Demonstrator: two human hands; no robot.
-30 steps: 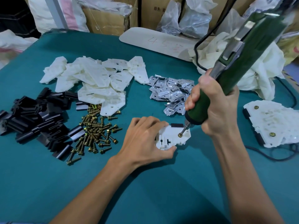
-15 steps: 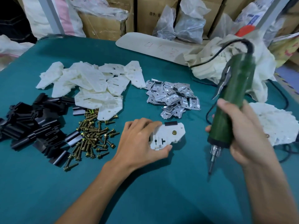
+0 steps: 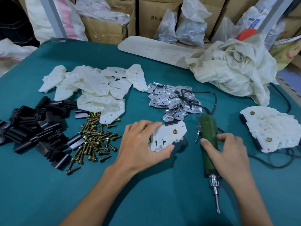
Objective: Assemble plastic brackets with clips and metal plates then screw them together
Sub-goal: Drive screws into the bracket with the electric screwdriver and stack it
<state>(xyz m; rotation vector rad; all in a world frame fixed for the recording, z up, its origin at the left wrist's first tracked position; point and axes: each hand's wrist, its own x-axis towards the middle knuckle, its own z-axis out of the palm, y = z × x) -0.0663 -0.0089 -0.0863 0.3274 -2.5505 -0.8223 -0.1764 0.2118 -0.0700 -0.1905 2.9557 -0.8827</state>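
- Bracket (image 3: 169,136): white, flat, brass screw (image 3: 175,131) seated, black clip at its far edge.
- Green screwdriver (image 3: 209,144): lying flat, bit toward viewer.
- Loose brackets (image 3: 91,90), clips (image 3: 32,126), plates (image 3: 172,101), screws (image 3: 94,141): separate piles.

Crumpled cloth (image 3: 231,69); cardboard boxes (image 3: 104,28) behind

we look forward and down from a single head-worn wide-angle camera (no second view), close over the teal table (image 3: 48,185), boxes (image 3: 104,28) at frame's far edge.

teal table (image 3: 48,185), cardboard boxes (image 3: 104,28) behind
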